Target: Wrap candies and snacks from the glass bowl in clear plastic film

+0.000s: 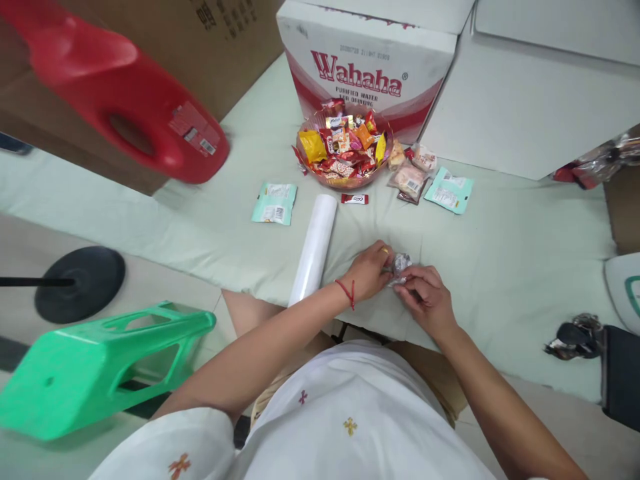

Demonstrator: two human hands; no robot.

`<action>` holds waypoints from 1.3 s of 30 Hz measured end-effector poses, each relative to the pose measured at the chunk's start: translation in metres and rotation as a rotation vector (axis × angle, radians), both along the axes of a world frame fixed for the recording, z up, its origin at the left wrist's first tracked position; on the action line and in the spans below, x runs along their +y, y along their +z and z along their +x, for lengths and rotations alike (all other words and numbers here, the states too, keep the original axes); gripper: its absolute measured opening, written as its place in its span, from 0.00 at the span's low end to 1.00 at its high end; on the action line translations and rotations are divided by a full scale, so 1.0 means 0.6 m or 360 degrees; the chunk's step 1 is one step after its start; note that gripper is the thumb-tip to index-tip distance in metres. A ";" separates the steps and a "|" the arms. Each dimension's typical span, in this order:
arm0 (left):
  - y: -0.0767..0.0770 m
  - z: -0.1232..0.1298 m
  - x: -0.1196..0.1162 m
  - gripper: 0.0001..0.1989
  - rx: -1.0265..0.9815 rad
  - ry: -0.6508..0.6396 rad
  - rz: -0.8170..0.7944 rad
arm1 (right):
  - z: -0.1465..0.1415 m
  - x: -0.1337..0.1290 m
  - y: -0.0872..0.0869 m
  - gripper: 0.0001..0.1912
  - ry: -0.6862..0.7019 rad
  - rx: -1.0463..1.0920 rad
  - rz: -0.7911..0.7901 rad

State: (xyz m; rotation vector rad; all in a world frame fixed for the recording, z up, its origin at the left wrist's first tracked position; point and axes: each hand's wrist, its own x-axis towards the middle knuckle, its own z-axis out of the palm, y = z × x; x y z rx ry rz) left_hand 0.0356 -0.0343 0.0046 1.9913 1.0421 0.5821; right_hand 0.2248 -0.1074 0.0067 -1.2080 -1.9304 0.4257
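Both hands meet over the front part of the cloth-covered table. Between them is a small crumpled bundle of clear, shiny wrapping [401,263]; what it contains, if anything, I cannot make out. My left hand [371,270], with a red string at the wrist and a ring, pinches its left side. My right hand [428,299] grips its lower right edge with thumb and fingers. Left of my left hand lies a white roll [316,247], apparently of plastic film. Beyond the hands stands a clear bowl [345,181] heaped with wrapped candies [345,143].
Candy packets [411,179] and a mint-green packet [450,191] lie right of the bowl, another mint-green packet [275,204] left. A Wahaha carton [365,67] stands behind. Left are a red jug [165,127] and green stool [65,373]; keys [575,337] lie right.
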 end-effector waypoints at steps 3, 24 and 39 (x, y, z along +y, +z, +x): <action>0.003 -0.004 0.001 0.09 0.0028 -0.0091 0.0032 | -0.004 0.004 -0.013 0.10 -0.0084 -0.0038 -0.0027; 0.007 0.010 -0.003 0.02 0.0370 -0.0113 0.0108 | 0.018 -0.002 -0.001 0.08 -0.0350 0.0076 -0.0414; 0.032 -0.019 0.008 0.11 0.0236 0.0058 -0.0038 | -0.006 0.008 0.035 0.23 -0.0486 -0.0256 -0.0258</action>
